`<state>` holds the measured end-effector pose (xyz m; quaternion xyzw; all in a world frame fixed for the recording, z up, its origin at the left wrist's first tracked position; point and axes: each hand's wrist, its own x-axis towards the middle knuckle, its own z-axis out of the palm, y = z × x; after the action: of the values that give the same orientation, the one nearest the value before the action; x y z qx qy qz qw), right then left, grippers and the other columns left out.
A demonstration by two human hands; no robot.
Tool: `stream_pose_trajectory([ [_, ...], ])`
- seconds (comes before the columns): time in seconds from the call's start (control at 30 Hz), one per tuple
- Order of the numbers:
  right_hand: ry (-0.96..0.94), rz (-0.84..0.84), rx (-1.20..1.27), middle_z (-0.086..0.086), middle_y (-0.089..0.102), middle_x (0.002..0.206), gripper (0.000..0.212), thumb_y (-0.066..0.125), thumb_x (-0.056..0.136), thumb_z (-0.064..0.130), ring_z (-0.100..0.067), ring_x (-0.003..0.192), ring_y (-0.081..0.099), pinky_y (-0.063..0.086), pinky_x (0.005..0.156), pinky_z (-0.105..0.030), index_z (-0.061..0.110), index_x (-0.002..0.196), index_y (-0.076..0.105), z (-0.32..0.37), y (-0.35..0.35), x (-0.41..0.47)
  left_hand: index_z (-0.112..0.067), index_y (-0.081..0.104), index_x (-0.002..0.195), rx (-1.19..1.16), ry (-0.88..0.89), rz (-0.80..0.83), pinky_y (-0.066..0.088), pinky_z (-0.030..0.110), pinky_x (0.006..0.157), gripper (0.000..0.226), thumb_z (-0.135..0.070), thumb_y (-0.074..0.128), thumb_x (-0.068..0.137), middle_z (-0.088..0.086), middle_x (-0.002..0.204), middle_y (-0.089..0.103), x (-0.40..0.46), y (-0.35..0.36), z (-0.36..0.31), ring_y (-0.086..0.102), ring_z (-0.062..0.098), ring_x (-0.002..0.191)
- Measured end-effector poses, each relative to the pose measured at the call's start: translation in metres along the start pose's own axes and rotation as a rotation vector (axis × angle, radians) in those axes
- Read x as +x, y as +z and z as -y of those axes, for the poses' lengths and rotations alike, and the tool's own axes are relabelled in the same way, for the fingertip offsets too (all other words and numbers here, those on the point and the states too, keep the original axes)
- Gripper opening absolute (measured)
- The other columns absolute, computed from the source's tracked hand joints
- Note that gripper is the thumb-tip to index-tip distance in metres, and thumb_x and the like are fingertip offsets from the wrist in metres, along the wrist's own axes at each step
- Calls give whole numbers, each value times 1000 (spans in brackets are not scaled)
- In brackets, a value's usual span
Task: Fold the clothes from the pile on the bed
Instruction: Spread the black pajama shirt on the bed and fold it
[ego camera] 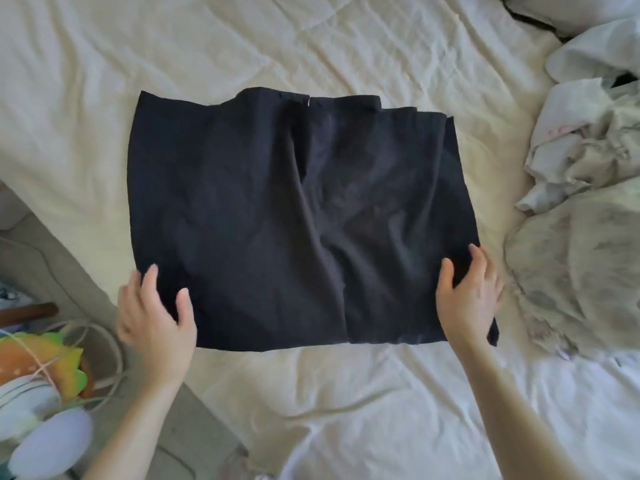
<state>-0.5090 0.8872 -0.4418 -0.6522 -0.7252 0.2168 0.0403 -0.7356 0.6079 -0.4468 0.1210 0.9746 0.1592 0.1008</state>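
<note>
A black garment [298, 216], folded into a rough rectangle, lies flat in the middle of the cream bed sheet [311, 46]. My left hand [156, 306] holds its near left corner, thumb on top of the cloth and fingers along the left edge. My right hand [467, 292] holds the near right corner the same way, thumb on the cloth and fingers curled at the right edge. A pile of crumpled pale clothes [585, 188] lies on the bed at the right.
The bed's left edge [69, 271] runs diagonally at lower left. Beyond it sit a colourful soft toy [45, 362], a white cable [104, 341] and a pale rounded object [52, 441]. A white pillow [571, 12] lies at the far right corner.
</note>
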Motion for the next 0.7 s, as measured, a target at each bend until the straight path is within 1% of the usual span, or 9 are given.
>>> stream_pose_trajectory([
  [0.1,322,47,79,-15,52,127,51,56,91,40,-33,120,45,34,102,-47,4,126,49,-33,-7,8,-5,33,142,-319,-606,-28,34,51,106,59,-33,53,94,22,144,37,-8,1,20,38,38,131],
  [0.17,458,129,290,-9,60,92,38,56,90,42,-31,93,57,48,87,-50,4,96,60,-47,-12,15,-8,33,140,-703,-994,55,45,46,98,59,-40,52,94,17,141,44,-4,0,17,51,34,120],
  [0.2,490,185,373,-6,56,81,35,56,91,39,-27,81,57,52,76,-48,5,87,60,-51,-15,16,-9,36,138,-874,-1093,116,47,44,95,56,-42,51,95,15,138,47,-2,-1,14,53,32,116],
  [0.27,455,253,410,-4,51,74,28,55,93,32,-21,71,50,46,53,-35,6,83,59,-56,-19,15,-15,39,136,-1043,-1129,160,46,46,98,47,-40,46,97,10,140,47,2,-5,5,50,32,122],
  [0.3,394,244,381,-3,49,71,27,52,94,30,-20,70,47,38,51,-30,6,83,57,-58,-21,14,-18,40,136,-1077,-1110,138,45,47,99,42,-37,43,99,9,142,46,4,-8,-1,47,32,126],
  [0.47,273,-53,171,-2,51,84,24,38,100,33,-23,83,43,31,71,-34,11,98,49,-69,-31,9,-18,46,133,-943,-946,-114,50,38,88,32,-22,38,102,8,135,49,7,-17,-10,54,24,111],
  [0.57,304,-22,57,-3,48,87,29,34,100,36,-25,83,41,33,72,-37,11,105,48,-72,-27,3,-16,45,134,-817,-986,-127,51,37,89,34,-25,37,102,9,135,49,3,-13,-2,53,26,113],
  [0.63,324,60,11,-6,50,89,26,37,100,34,-28,85,46,39,73,-39,10,101,48,-77,-23,3,-15,44,135,-728,-1016,-53,50,40,90,35,-24,37,102,10,136,48,4,-8,5,52,30,116],
  [0.7,321,138,24,-12,57,94,23,43,97,30,-31,89,51,40,74,-36,8,97,48,-81,-20,9,-12,46,132,-610,-943,45,48,40,92,33,-16,39,100,13,134,50,11,-4,11,51,33,118],
])
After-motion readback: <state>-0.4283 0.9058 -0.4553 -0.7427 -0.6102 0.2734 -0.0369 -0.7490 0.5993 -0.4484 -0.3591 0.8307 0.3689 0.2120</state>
